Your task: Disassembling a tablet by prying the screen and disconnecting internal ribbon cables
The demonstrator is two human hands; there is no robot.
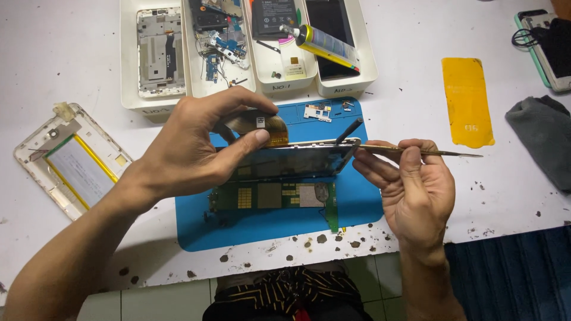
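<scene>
Hands front and centre over the blue mat (357, 208) on the white table (416, 89). Left hand (196, 148) is curled, thumb and forefinger pinched on an amber flex ribbon (270, 126) that rises off the top edge of the phone screen assembly (291, 160). That dark panel is held up off the mat, tilted, its long edge facing the camera. Right hand (416, 190) comes in from the other side, palm half open and turned up, fingertips closed lightly round a thin metal pry tool (428, 151); the tool lies level, one end at the panel's right corner, the other poking out well past the hand to the right. A black-tipped tool (350, 129) leans up just behind that corner.

Below the lifted panel, flat on the mat, sits a green circuit board (273, 196) with gold shield squares. At the mat's far edge lies a small white part (317, 112).

Left of the mat, a gold-rimmed phone back shell (71, 160) lies face up, a pale battery inside it. At the back stand white sorting trays (134, 95), holding a frame, loose boards and a yellow glue tube (327, 44). Off to the right, a yellow film strip (468, 101) lies flat, with a grey cloth (541, 139) beyond it. Brown chips mark the table's near edge.
</scene>
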